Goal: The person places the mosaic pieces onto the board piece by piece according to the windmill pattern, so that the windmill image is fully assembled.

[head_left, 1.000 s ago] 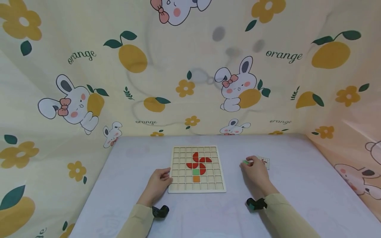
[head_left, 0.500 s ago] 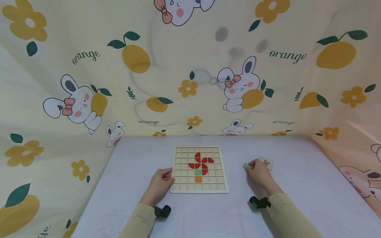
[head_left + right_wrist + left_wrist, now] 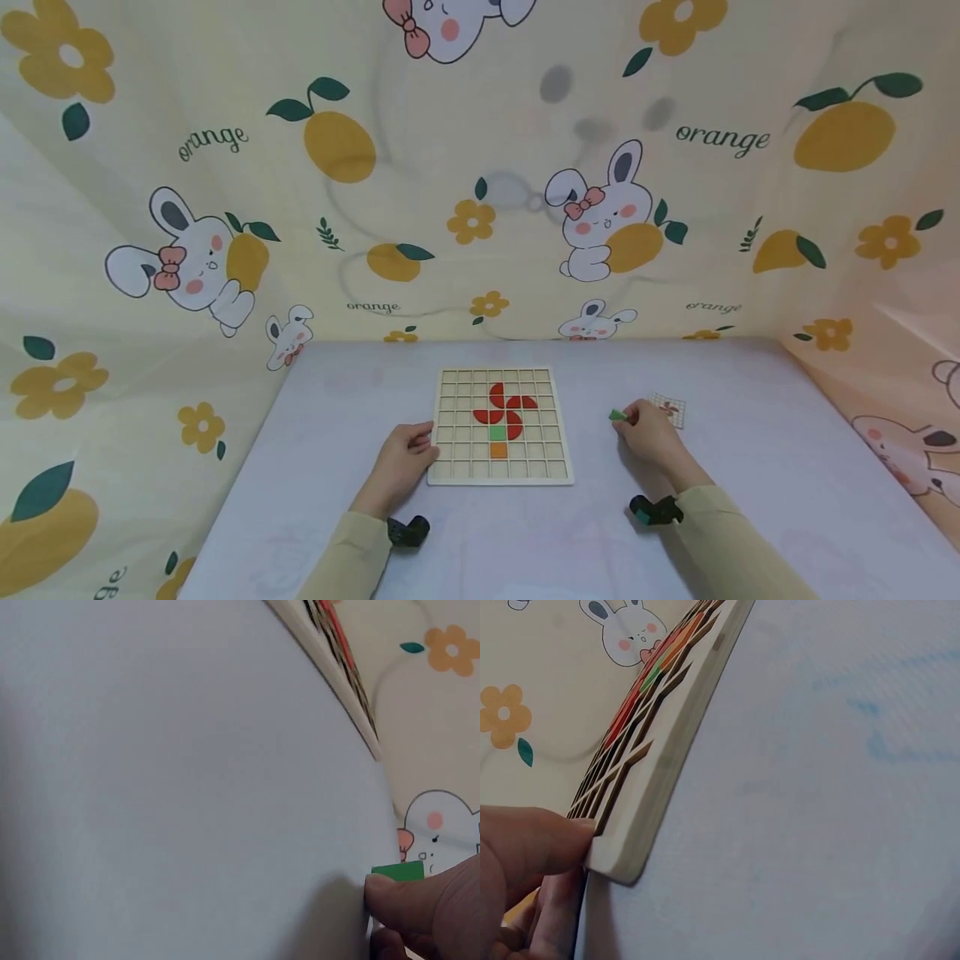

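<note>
A pale wooden grid board (image 3: 465,468) lies in the middle of the table. On it, several red quarter-circle pieces (image 3: 515,427) form a pinwheel, with a green square (image 3: 498,433) and an orange square (image 3: 498,451) below. My left hand (image 3: 397,467) grips the board's left edge; in the left wrist view the thumb (image 3: 544,840) lies on the rim near a corner, fingers curled beside it. To the right of the board, my right hand (image 3: 651,437) pinches a small green piece (image 3: 617,415) between thumb and fingers. The fingers partly hide its shape.
A small card (image 3: 675,410) printed with a grid and a red pattern lies just behind my right hand, partly covered by it. The table (image 3: 525,550) has a white cover. Patterned curtains (image 3: 420,208) stand at its back and sides.
The green piece in my right hand, mostly hidden a second ago, now shows beyond the fingertips and has tilted slightly. My left hand and the board stay together; the whole view has shifted a little.
</note>
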### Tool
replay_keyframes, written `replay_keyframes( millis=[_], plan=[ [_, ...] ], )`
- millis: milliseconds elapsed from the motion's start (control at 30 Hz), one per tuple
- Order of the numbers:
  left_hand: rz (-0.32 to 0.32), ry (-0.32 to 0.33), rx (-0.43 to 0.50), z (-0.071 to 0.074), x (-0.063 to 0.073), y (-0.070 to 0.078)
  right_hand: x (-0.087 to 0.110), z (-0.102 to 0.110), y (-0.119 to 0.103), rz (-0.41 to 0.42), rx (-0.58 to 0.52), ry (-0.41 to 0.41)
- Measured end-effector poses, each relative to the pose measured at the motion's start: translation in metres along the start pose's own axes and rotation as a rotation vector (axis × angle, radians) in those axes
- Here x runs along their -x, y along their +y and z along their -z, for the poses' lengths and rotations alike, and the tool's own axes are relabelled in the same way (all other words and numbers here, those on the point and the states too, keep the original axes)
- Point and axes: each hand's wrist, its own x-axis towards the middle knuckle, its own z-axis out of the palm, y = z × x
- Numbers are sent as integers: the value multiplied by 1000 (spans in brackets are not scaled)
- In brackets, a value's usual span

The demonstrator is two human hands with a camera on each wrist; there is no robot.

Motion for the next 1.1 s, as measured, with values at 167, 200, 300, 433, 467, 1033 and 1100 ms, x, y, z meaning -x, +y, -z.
replay_keyframes(
  millis=[167, 200, 300, 433, 467, 1033, 1100],
  plan=[
    [3, 2, -7, 0, 1, 0, 0, 2, 0, 10, -7, 7],
    [2, 4, -9, 0, 1, 0, 0, 2, -1, 7, -11, 8],
    [3, 8, -8, 0, 1, 0, 0, 0, -3, 9, -15, 20],
    [5, 11, -10, 0, 1, 1, 2, -8, -14, 30, -33, 39],
    [4, 10, -13, 0, 1, 1, 2, -11, -17, 40, -44, 39],
    [2, 4, -9, 0, 1, 1, 35, -64, -91, 211, -232, -96],
    [3, 4, -11, 0, 1, 1, 37, -68, -96, 229, -233, -106]
  ],
)
